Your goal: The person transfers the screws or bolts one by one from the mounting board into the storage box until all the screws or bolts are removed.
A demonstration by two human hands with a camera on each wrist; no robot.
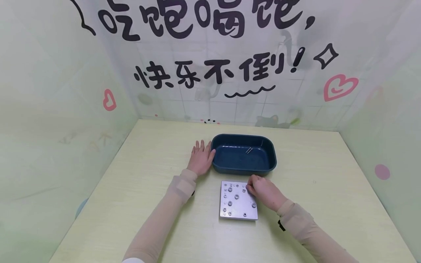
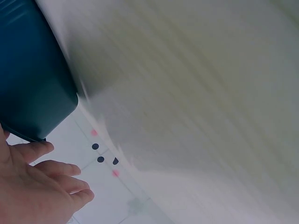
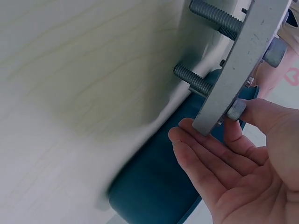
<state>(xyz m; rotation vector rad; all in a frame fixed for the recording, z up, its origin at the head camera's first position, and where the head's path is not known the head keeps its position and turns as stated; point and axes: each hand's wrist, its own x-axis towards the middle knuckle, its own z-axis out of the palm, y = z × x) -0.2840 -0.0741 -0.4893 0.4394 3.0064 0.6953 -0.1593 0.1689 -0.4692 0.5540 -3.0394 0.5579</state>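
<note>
A square silver metal plate (image 1: pixel 241 204) set with several bolts lies in front of the tray in the head view. My right hand (image 1: pixel 268 191) is at its far right corner. Thumb and index finger pinch the head of a corner bolt (image 3: pixel 237 109) in the right wrist view, the other fingers stretched out below. Threaded shanks (image 3: pixel 198 81) stick out from the plate's underside. My left hand (image 1: pixel 200 159) lies by the left end of a dark blue tray (image 1: pixel 243 171), fingers straight and thumb at the rim. Fingertips (image 2: pixel 42 148) show beside the tray's edge in the left wrist view.
Two small metal pins (image 1: pixel 249 150) lie inside the tray. The pale wooden table (image 1: pixel 312 164) is bordered at the back and sides by light walls (image 1: pixel 204 106), the back one with black lettering.
</note>
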